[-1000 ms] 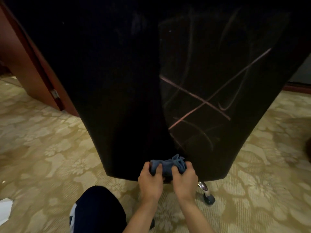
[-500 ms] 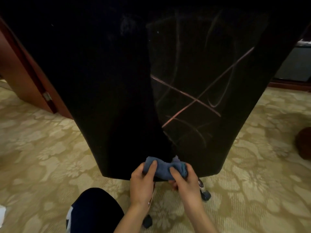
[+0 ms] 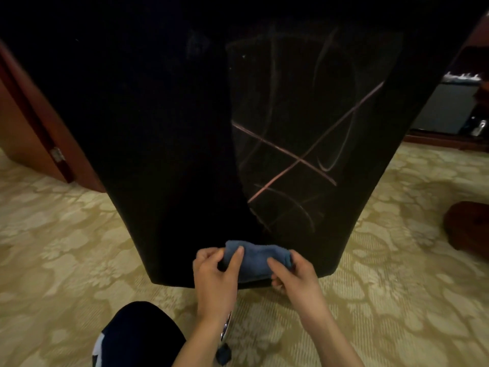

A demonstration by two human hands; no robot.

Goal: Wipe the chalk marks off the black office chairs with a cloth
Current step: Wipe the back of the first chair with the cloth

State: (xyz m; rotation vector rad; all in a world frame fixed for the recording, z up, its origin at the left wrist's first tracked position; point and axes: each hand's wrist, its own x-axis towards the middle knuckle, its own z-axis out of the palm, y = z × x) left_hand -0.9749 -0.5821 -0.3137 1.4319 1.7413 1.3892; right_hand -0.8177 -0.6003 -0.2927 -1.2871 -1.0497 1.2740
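A: Far left, what's by you?

B: A reddish wooden door (image 3: 23, 133) with a metal hinge (image 3: 57, 154) stands at the edge, and the patterned carpet (image 3: 53, 247) runs beneath everything. Your knee (image 3: 143, 335), in dark cloth, sits low in the view, left of your arms.

A: And the chair?

B: The black chair back (image 3: 148, 123) fills the middle, right in front of you. Its left half looks plain black; the right half carries the chalk marks (image 3: 299, 161), two bright pinkish lines crossing in an X with fainter curves around them.

A: Where's the cloth?

B: The blue cloth (image 3: 258, 259) is bunched in a roll against the lower edge of the chair back, below the marks and not touching the X. Your left hand (image 3: 215, 276) grips its left end, thumb on top and fingers curled behind. Your right hand (image 3: 296, 274) grips the right end, thumb laid across the front, fingers wrapped under.

A: Anything lower down?

B: A chair wheel (image 3: 223, 352) shows just beside your left forearm.

A: And to the right?

B: A dark brown rounded object (image 3: 468, 229) rests on the carpet at the edge, well apart from the chair; you can't tell what it is. Behind it, a dark cabinet (image 3: 444, 107) stands against the wall.
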